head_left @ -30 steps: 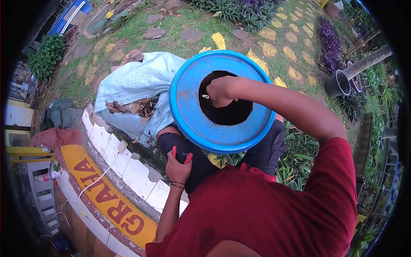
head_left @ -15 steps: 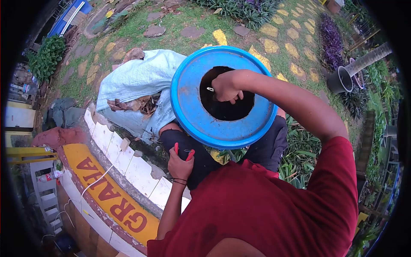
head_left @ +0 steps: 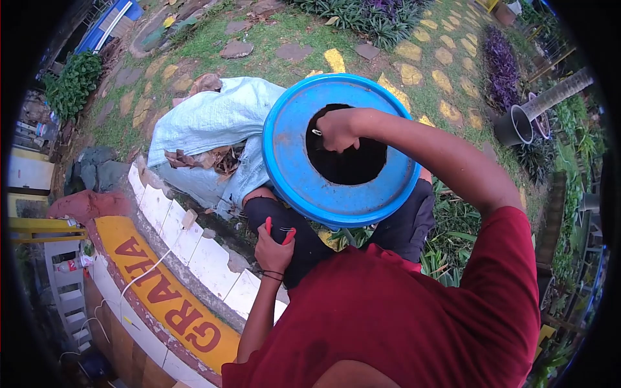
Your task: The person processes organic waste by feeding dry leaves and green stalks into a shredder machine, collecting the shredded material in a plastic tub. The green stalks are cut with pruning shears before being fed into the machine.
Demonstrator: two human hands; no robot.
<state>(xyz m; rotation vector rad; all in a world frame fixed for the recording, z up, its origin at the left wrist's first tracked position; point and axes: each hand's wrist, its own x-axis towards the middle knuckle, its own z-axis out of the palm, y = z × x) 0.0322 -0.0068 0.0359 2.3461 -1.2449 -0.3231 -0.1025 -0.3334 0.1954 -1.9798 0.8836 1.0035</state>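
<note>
A blue plastic drum (head_left: 289, 165) stands between my knees, its top cut with a round dark hole. My right hand (head_left: 339, 129) reaches over this hole with curled fingers, close to its far edge. A small pale piece (head_left: 316, 132) shows beside those fingers; what it is, and whether they grip it, is hard to make out. Lower down, near my left thigh, my left hand (head_left: 274, 252) is wrapped round red-handled pliers (head_left: 289, 237). Their two handles stand apart with a thin spring between them, and the jaws are hidden. The inside of the drum is too dark to see.
A pale blue woven sack (head_left: 200, 129) with dry brown leaves (head_left: 228, 160) lies left of the drum. A low tiled wall (head_left: 155, 207) with a yellow lettered band curves along my left. Grass with stepping stones (head_left: 409, 73) lies ahead; plants and a dark pot (head_left: 514, 126) are on the right.
The view has shifted slightly. My right hand's fingers are more curled and turned over the hole; my left hand keeps the pliers in the same place.
</note>
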